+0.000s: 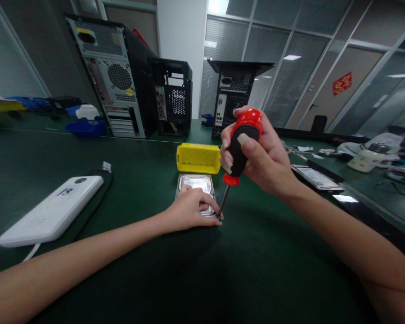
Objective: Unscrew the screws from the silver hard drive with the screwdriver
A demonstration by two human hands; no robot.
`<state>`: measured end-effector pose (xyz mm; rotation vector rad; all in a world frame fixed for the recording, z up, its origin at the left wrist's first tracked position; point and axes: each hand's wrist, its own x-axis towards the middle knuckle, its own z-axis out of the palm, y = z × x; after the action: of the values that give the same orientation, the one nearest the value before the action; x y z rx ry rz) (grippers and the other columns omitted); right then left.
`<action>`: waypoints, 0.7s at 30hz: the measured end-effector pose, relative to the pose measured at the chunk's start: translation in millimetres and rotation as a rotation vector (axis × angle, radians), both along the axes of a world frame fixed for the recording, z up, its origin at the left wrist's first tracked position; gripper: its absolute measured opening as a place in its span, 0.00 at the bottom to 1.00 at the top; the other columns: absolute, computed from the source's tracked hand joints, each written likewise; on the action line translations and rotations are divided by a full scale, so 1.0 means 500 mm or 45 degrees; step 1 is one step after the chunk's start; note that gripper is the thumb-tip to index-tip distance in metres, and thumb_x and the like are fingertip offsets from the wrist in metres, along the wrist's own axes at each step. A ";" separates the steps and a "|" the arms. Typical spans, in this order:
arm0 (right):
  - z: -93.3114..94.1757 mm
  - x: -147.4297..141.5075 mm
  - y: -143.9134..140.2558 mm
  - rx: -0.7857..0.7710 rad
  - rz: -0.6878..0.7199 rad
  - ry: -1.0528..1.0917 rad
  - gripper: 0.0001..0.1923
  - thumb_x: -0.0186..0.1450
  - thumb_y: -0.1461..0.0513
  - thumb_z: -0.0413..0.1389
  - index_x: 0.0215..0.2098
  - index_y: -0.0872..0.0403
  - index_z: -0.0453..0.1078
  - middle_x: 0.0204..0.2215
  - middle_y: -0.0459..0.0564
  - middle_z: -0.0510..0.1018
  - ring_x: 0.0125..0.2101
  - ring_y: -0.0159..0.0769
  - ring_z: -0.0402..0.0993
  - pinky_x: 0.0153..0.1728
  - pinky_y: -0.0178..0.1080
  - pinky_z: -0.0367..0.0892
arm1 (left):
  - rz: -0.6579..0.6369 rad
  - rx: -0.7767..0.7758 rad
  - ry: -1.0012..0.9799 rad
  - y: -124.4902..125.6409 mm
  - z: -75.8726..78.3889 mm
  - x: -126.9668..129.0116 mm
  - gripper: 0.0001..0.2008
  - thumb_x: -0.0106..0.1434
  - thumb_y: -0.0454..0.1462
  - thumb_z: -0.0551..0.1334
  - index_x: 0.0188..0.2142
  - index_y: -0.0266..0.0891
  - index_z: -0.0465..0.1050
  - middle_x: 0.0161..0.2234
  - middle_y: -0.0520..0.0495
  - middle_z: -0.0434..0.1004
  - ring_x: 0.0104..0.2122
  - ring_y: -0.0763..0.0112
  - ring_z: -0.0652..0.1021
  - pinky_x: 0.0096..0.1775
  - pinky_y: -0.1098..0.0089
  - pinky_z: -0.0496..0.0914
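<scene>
Hidden: our left hand [192,208] covers the near half of the hard drive [195,183], screwdriver [238,155] tip lost behind fingertips | Axis: screwdriver steep, handle up-right, tip on drive's near right corner on the desk [263,270] | Pose: right hand [256,155] grip closed around handle; left flat, pressing drive.

I see a green bench [138,279] with a white power bank [52,211] at left, a yellow box [198,158] in the middle, three open computer cases [114,76] behind, and a blue tray [86,127] beside them.
</scene>
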<state>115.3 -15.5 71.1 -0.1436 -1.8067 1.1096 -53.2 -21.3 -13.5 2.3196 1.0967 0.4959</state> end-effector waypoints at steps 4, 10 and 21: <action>-0.001 0.000 0.001 -0.008 -0.060 -0.026 0.20 0.66 0.56 0.56 0.52 0.47 0.55 0.35 0.44 0.67 0.29 0.27 0.68 0.30 0.35 0.73 | 0.006 -0.003 0.011 -0.002 0.003 0.001 0.10 0.54 0.44 0.70 0.35 0.43 0.83 0.22 0.54 0.73 0.32 0.66 0.72 0.46 0.61 0.54; -0.002 -0.001 0.001 -0.011 -0.053 -0.012 0.19 0.66 0.56 0.56 0.51 0.47 0.55 0.36 0.44 0.67 0.29 0.26 0.68 0.30 0.35 0.72 | 0.011 0.006 0.006 0.000 -0.002 0.000 0.10 0.55 0.45 0.70 0.34 0.44 0.83 0.24 0.53 0.76 0.33 0.65 0.73 0.48 0.58 0.53; 0.001 -0.004 0.010 -0.099 -0.003 0.009 0.21 0.65 0.58 0.58 0.51 0.48 0.54 0.36 0.44 0.66 0.28 0.24 0.67 0.29 0.34 0.70 | -0.005 0.013 0.007 0.001 -0.002 -0.002 0.11 0.56 0.46 0.69 0.36 0.45 0.83 0.22 0.55 0.72 0.31 0.67 0.72 0.45 0.63 0.53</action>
<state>113.2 -10.5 71.7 -0.1881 -1.7574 1.1782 -54.2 -21.0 -14.6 2.3326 1.0946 0.4953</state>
